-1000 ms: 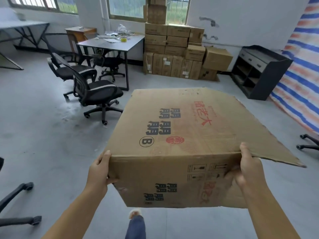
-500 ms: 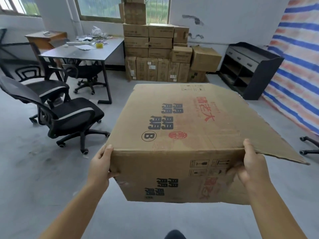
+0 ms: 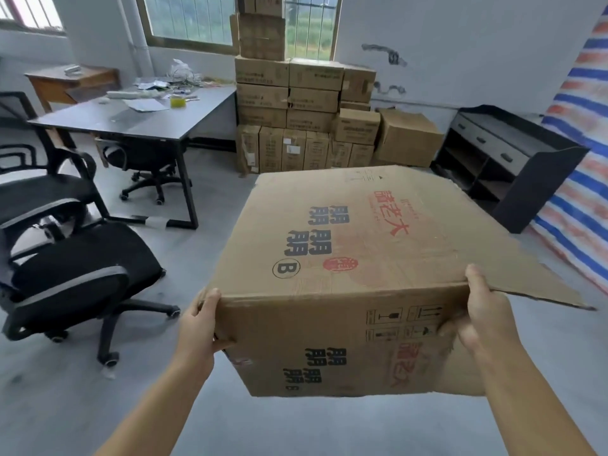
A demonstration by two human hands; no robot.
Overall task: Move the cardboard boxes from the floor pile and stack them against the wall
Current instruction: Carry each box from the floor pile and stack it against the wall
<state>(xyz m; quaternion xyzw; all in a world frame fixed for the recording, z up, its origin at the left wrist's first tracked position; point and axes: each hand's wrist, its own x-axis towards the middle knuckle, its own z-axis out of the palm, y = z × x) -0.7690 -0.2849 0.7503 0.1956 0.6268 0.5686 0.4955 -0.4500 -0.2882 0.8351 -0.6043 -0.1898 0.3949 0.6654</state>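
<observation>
Cardboard box (image 3: 345,274) is held off the floor in front of the person, carried flat side up, with the stack of boxes (image 3: 296,103) against the far wall well ahead of it. Left hand (image 3: 200,324) is clamped on the near left corner, thumb on the top edge, fingers wrapped round the side. Right hand (image 3: 477,311) is clamped on the near right corner, thumb on top, fingers curled under the torn flap (image 3: 526,284).

Risks, as judged:
- The loose flap juts out to the right and looks ragged; it could tear further or catch on the black shelf unit (image 3: 513,159) in passing.
- Both grips sit on the near corners only, so the far end may sag or the box may slip.
- The box hides the floor directly ahead; a trip is possible.

Room: bare grey concrete floor (image 3: 82,406). An office chair (image 3: 72,274) stands close on the left, its wheeled base near the walking line. The desk (image 3: 131,120), cluttered at its far edge, stands left of the stack. A striped tarpaulin (image 3: 579,159) hangs on the right.
</observation>
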